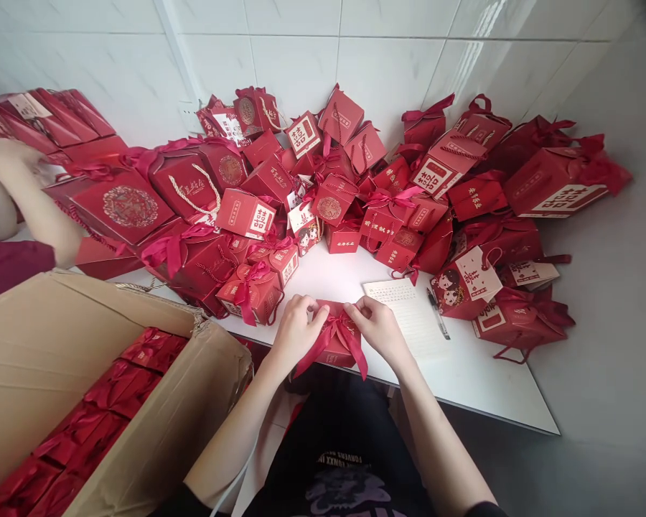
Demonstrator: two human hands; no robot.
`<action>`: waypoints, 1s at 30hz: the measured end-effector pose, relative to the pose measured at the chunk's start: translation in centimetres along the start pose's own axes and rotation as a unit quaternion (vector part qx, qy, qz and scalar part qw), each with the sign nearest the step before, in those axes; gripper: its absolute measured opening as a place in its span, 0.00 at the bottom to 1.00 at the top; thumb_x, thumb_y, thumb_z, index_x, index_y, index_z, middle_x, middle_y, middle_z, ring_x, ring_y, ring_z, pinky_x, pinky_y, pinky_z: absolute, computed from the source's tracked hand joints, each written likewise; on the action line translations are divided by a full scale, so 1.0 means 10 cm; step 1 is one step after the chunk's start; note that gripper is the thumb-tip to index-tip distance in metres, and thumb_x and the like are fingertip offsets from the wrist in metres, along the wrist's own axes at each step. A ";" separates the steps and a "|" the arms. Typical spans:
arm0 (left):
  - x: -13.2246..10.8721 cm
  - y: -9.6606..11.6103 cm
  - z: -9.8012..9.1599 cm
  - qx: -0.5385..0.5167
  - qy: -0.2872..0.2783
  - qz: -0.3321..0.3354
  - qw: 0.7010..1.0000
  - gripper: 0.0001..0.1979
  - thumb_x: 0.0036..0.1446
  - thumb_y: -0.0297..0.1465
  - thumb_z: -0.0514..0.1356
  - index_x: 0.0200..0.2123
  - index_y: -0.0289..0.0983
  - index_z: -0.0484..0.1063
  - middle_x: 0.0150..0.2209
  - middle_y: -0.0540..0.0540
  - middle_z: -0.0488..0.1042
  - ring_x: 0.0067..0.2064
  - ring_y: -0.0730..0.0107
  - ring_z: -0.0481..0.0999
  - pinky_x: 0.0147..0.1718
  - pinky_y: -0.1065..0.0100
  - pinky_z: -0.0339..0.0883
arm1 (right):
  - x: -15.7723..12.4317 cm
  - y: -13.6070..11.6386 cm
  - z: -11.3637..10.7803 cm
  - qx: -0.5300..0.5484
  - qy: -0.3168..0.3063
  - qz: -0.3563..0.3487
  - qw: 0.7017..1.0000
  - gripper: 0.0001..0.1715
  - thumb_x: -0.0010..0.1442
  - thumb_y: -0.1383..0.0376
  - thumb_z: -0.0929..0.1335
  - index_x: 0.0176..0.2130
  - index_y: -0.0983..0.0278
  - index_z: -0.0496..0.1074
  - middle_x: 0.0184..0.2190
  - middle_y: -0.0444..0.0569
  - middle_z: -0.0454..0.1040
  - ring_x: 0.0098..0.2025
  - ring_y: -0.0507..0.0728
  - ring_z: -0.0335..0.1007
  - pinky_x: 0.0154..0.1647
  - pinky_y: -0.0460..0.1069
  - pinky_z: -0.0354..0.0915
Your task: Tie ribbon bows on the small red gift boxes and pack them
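Observation:
A small red gift box (338,357) stands at the near edge of the white table, with a red ribbon (338,327) tied on top in a bow. Two long ribbon tails hang down its front, one to each side. My left hand (300,327) pinches the ribbon at the box's upper left, thumb against fingers. On the other side my right hand (377,324) pinches it at the upper right. The exact bit between the fingertips is partly hidden. Just right of my right hand lies a sheet of lined paper (409,316) with writing, and a pen (438,313) rests beside it.
Many red gift boxes (339,201) with ribbons and cord handles are heaped along the tiled wall. An open cardboard carton (161,424) at lower left holds rows of red boxes. Another person's arm (26,179) reaches in at far left. A grey wall (614,287) bounds the right.

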State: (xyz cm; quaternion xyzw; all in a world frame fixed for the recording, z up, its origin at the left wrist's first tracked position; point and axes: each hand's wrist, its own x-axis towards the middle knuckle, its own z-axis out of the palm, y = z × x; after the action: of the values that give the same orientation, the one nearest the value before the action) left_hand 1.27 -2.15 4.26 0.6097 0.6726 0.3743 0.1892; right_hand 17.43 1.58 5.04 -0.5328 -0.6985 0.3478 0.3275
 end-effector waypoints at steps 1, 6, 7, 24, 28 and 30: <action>-0.01 0.00 0.02 -0.006 0.002 -0.006 1.000 0.11 0.56 0.36 0.53 0.24 0.39 0.59 0.28 0.49 0.66 0.33 0.66 0.68 0.37 0.63 0.64 | -0.03 0.02 0.00 0.019 0.004 0.007 1.000 0.23 0.54 0.48 0.63 0.20 0.62 0.60 0.15 0.40 0.60 0.20 0.51 0.55 0.22 0.46 0.52; -0.08 0.01 0.08 -0.031 0.030 -0.032 0.999 0.12 0.59 0.38 0.49 0.25 0.39 0.58 0.28 0.49 0.67 0.33 0.66 0.70 0.35 0.65 0.63 | -0.18 0.12 0.03 0.117 0.023 0.032 0.992 0.23 0.55 0.47 0.64 0.22 0.62 0.61 0.19 0.42 0.63 0.22 0.51 0.57 0.25 0.47 0.56; -0.10 0.02 0.09 -0.025 0.031 -0.037 0.999 0.12 0.59 0.38 0.49 0.25 0.40 0.58 0.28 0.49 0.68 0.33 0.65 0.70 0.34 0.65 0.63 | -0.20 0.13 0.04 0.135 0.025 0.032 0.990 0.23 0.55 0.48 0.64 0.22 0.62 0.61 0.19 0.42 0.63 0.23 0.51 0.57 0.26 0.47 0.56; -0.14 0.14 0.13 0.050 0.012 -0.151 0.987 0.09 0.61 0.33 0.46 0.27 0.41 0.54 0.23 0.49 0.66 0.28 0.60 0.72 0.26 0.66 0.58 | -0.22 0.23 0.18 0.363 0.006 0.127 0.923 0.24 0.49 0.47 0.68 0.21 0.63 0.61 0.18 0.40 0.62 0.21 0.49 0.55 0.25 0.46 0.55; -0.14 0.12 0.11 0.010 0.001 -0.142 0.990 0.11 0.61 0.35 0.46 0.26 0.41 0.53 0.22 0.51 0.64 0.27 0.62 0.71 0.27 0.66 0.58 | -0.17 0.30 0.14 0.373 -0.031 0.131 0.918 0.25 0.48 0.47 0.69 0.19 0.62 0.58 0.17 0.40 0.60 0.20 0.49 0.54 0.24 0.46 0.55; -0.14 0.09 0.09 -0.029 -0.010 -0.122 0.992 0.12 0.61 0.38 0.46 0.25 0.41 0.54 0.21 0.52 0.63 0.27 0.64 0.69 0.28 0.67 0.59 | -0.18 0.33 0.07 0.294 -0.017 0.102 0.950 0.23 0.49 0.48 0.69 0.23 0.62 0.60 0.16 0.39 0.59 0.20 0.49 0.54 0.24 0.46 0.56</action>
State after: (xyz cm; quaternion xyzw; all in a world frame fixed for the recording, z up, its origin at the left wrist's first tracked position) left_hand 2.76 -3.30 4.02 0.5210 0.7291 0.3613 0.2576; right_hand 18.98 0.34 1.77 -0.4754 -0.5128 0.5781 0.4206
